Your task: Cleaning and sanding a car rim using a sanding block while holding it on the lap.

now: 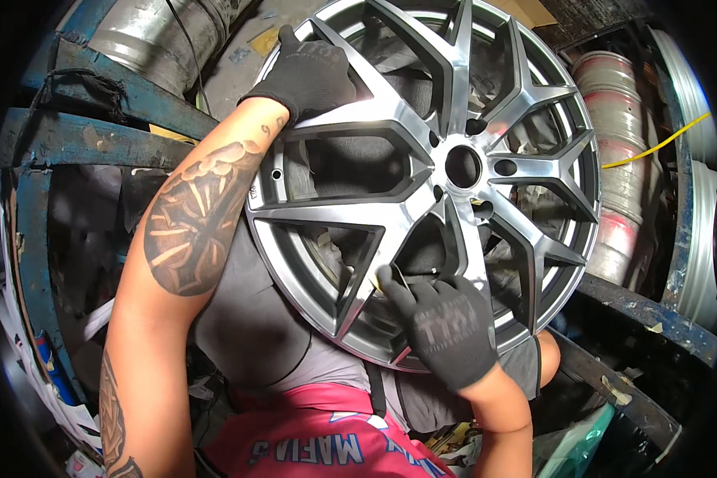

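Observation:
A large alloy wheel (392, 216), with bright machined spoke faces and dark grey recesses, lies tilted across my lap. Its round centre bore is surrounded by bolt holes. My left hand (311, 76), in a black glove, grips the wheel at its upper left rim and spoke; some of its fingers are hidden. Lower down, my right hand (450, 323), also gloved in black, is closed with its fingertips against a lower spoke. Pinched there is a small thin piece (377, 280), yellowish at its edge, mostly covered by the fingers.
Blue metal frame bars (127, 131) run along the left, with another blue bar (653, 311) at the lower right. Stacked silver wheel barrels (611, 151) stand on the right beside a yellow cord (653, 149). Another bare metal barrel (155, 40) lies at the upper left.

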The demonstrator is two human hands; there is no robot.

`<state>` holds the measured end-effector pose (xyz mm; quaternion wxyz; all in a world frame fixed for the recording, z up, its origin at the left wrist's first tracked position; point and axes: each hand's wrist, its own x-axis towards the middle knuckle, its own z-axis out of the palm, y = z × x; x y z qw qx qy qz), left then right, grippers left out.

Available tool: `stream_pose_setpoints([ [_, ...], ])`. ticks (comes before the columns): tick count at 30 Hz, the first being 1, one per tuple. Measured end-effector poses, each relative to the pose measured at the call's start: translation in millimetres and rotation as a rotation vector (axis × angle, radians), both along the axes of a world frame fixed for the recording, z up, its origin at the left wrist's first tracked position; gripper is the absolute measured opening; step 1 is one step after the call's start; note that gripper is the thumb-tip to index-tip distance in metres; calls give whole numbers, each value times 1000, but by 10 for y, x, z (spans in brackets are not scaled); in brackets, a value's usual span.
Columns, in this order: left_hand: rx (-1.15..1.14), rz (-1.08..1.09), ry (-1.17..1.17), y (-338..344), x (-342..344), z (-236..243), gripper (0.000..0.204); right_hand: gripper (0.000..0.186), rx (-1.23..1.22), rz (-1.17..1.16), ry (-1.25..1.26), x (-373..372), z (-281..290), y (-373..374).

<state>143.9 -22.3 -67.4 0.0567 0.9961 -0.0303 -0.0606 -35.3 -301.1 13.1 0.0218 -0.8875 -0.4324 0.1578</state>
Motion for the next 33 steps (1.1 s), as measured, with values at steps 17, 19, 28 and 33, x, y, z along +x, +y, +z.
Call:
stream_pose_setpoints([
  [17,-2,-15,-41,43,-23,-54,49,53,148,-13,-37,-63,-160,15],
  [19,-15,-38,-89,43,22,-42,49,51,109,-14,57,18,-106,40],
  [28,11,1,73,-4,75,-51,68,52,179,-68,29,-106,-207,-28],
  [33,-136,14,-29,108,40,-195,70,52,186,-11,-37,-108,-113,-83],
])
